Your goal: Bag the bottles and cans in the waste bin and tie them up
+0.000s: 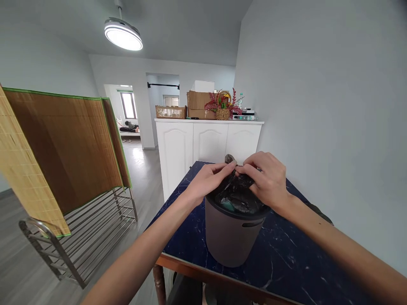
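A grey-brown trash can [233,237] with a dark rim and a slot in its side stands on a dark blue marbled table [187,237]. Inside it sits a black trash bag [244,197], its top gathered upward above the rim. My left hand [211,180] pinches the gathered plastic from the left. From the right, my right hand [267,176] grips the same plastic, fingers curled close to the left fingertips. Something greenish shows through the bag near the rim. The exact knot or fold between my fingers is hidden.
Behind the table is a white cabinet [210,144] bearing cardboard boxes [200,103] and a flower basket [222,112]. At left, a bamboo mat [70,148] hangs over a metal rack [95,224]. A wall runs along the right. Some dark material [319,212] lies at the table's right edge.
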Demonstrator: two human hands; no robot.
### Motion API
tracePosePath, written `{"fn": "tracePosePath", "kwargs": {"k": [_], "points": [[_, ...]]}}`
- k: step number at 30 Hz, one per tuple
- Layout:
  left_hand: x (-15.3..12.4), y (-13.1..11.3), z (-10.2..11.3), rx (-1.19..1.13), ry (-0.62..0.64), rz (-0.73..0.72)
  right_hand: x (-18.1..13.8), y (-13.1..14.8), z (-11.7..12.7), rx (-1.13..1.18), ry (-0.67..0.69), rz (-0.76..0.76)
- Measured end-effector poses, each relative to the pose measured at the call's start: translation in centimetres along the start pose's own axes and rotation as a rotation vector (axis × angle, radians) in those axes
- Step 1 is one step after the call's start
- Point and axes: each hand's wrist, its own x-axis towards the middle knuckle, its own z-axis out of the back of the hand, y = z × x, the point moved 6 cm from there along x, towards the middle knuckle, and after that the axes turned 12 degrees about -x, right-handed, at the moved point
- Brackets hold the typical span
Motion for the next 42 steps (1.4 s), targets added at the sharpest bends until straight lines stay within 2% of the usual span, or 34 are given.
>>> {"fn": "tracePosePath", "kwargs": {"k": [4,9,14,18,22,24,29,32,34,37,40,42], "points": [[0.5,0.1,0.0,-0.121,-0.045,-0.045,-0.1,0.2,-0.8,0.133,0.169,0.094],[1.5,1.5,2.1,0.001,-0.110,-0.071,-1.4,0.6,-0.6,0.367,0.367,0.118],[3.2,4.0,5.4,0.158,-0.262,-0.033,-4.2,1.1,0.8,0.512,0.693,-0.029],[3.2,4.9,5.9,0.136,-0.269,-0.037,-5.7,0.1,1.2,0.586,0.872,-0.208],[2.3,3.2,5.1,0.105,-0.242,-0.096,-4.7,-1.3,-0.7,0.601,0.929,-0.377],[2.0,1.8,4.4,0.086,-0.216,-0.153,-3.9,-1.1,-2.4,0.569,0.980,-0.400],[1.1,-0.4,3.3,0.198,-0.141,-0.310,-2.6,1.5,-6.1,0.451,1.101,-0.185],[0.3,0.3,3.7,0.226,-0.118,-0.313,-2.7,1.5,-6.9,0.527,1.095,-0.186],[-0.4,1.5,4.4,0.190,-0.166,-0.277,-3.1,0.5,-7.0,0.629,1.090,-0.266],[-1.9,3.2,4.9,0.128,-0.214,-0.268,-3.9,-1.5,-7.1,0.767,1.096,-0.491],[-3.2,4.5,4.5,0.127,-0.157,-0.247,-4.4,-2.8,-6.9,0.939,1.061,-0.756],[-3.8,5.1,4.3,0.148,-0.121,-0.223,-4.3,-3.3,-6.5,1.006,0.988,-0.906]]}}
